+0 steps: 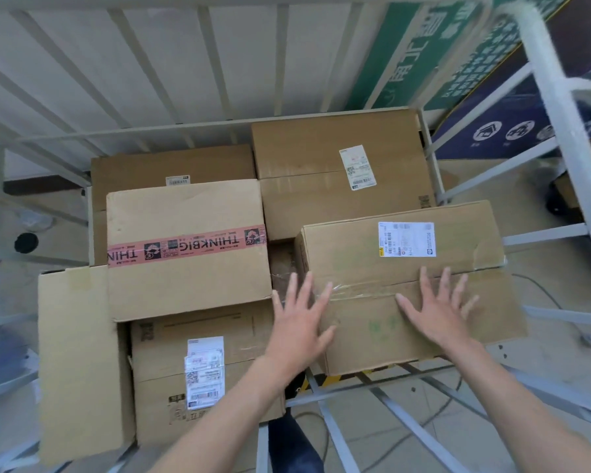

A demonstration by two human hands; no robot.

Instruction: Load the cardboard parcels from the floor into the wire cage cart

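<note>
I look down into the white wire cage cart [198, 126], which holds several cardboard parcels. The nearest parcel [403, 268], with a white label and clear tape, lies at the front right. My left hand [301, 322] rests flat with spread fingers on its left top edge. My right hand [437, 312] lies flat on its top, fingers straight. A parcel with pink THINKBIG tape [185, 247] sits at the left on another box. A large parcel [342, 172] fills the back right. A labelled parcel [198, 377] lies at the front left.
A flat cardboard sheet [79, 356] stands along the cart's left side. White cage bars [556, 107] rise at the right and cross the front at lower right. Green and blue signs [485, 49] lean behind the cart. Tiled floor with a cable [539, 291] shows on the right.
</note>
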